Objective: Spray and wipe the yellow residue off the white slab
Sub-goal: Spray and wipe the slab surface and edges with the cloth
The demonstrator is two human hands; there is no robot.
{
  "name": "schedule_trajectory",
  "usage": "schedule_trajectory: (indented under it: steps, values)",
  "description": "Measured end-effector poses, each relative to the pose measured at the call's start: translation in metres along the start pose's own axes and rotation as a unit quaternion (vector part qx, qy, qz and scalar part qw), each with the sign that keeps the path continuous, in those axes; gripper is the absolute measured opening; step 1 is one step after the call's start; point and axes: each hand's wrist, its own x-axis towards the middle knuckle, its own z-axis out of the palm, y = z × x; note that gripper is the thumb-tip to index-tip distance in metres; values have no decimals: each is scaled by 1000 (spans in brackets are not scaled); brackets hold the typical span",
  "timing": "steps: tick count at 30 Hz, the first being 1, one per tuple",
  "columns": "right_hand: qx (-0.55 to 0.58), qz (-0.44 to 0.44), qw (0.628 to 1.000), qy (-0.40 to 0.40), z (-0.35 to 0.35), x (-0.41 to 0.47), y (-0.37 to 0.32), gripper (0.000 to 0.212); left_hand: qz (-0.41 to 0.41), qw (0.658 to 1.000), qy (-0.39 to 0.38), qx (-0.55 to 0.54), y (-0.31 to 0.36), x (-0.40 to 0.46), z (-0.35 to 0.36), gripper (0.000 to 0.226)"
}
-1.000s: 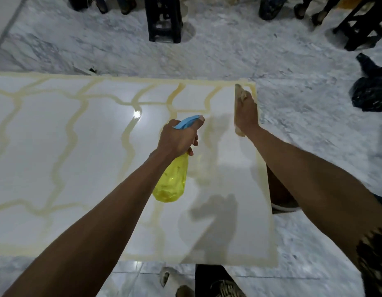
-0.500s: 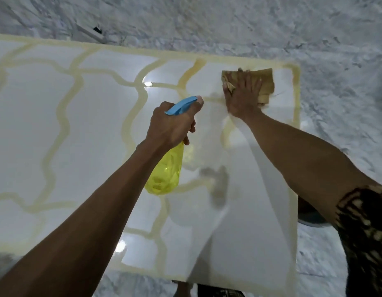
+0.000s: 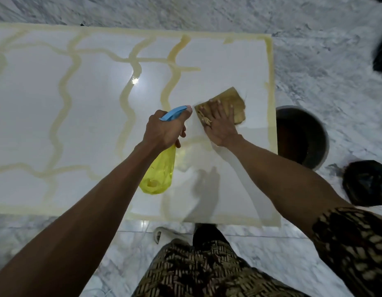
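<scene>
The left hand (image 3: 164, 130) is wrapped round the neck of the bottle (image 3: 159, 174), fingers curled under its blue head, the nozzle pointing away from the person and the yellow body hanging down towards them, tilted, above the slab (image 3: 95, 116). The right hand (image 3: 221, 123) lies flat with fingers spread, pressing a brown cloth (image 3: 234, 103) onto the slab; it grips nothing, the palm just bears down. The two hands sit just beside each other, the nozzle close to the cloth's left corner.

Both arms reach out long over the slab's near edge, the left from the lower left, the right from the lower right with a patterned sleeve (image 3: 355, 243) at the shoulder end.

The slab lies flat on the marble floor (image 3: 314, 61). Yellow residue (image 3: 126, 99) runs over it in wavy lines across the left and middle, and as a band round its border. The patch of slab around the right hand and back towards the person looks mostly white, with only faint streaks.

Off the slab's right edge, touching or nearly so, stands a dark round bucket (image 3: 301, 136), partly hidden by that edge. Beyond it to the right lies a black bag (image 3: 366, 183). At the slab's near edge are the person's patterned clothing (image 3: 196, 271) and a pale sandal (image 3: 164, 234).
</scene>
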Motion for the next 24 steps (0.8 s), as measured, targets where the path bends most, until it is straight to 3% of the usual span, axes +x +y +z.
schedule_trajectory:
  steps: [4,9,12,14,15,17,21,23,24]
  values:
    - [6,15,1000,-25,27,-85,-44,60,3,1000,-9,-8,-39,-52,-7,65]
    - [47,27,997,-47,56,-179,-105,63,-4,999,-21,-25,-89,-105,-13,64]
    - [81,46,989,-112,75,-207,-118,57,-24,999,-38,-13,-105,-119,-10,64]
    - [161,58,971,-169,57,-209,-122,55,-35,998,-43,-6,-103,-120,-11,64]
    - [248,74,950,-172,45,-207,-123,52,-38,999,-38,-7,-102,-118,-11,64]
    - [393,92,912,-73,-17,-228,-162,47,19,999,-27,-23,-101,-154,-59,63]
    - [621,265,736,40,-56,-203,-129,59,38,999,-19,-24,-83,-141,-64,62]
    - [702,270,653,91,-65,-191,-108,63,44,999,-14,-24,-73,-136,-64,61]
    - [722,256,635,99,-71,-184,-101,63,47,998,-10,-27,-65,-133,-65,62]
